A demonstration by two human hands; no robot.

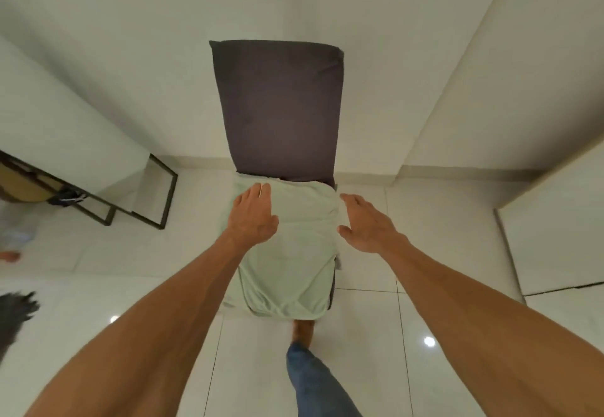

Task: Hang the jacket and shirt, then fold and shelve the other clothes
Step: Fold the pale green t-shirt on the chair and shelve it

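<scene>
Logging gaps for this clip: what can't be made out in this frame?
Head view only:
Seat of the chair: covered by the pale green garment.
Garment's kind: folded, sleeves and collar hidden.
Dark object: blurred, cut off by left edge.
Right hand: touching the garment or beside it, unclear.

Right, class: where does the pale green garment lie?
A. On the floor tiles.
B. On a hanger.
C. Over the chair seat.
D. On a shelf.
C: the pale green garment drapes over the seat of the dark-backed chair, the left hand flat on it, the right hand open at its edge.
</scene>
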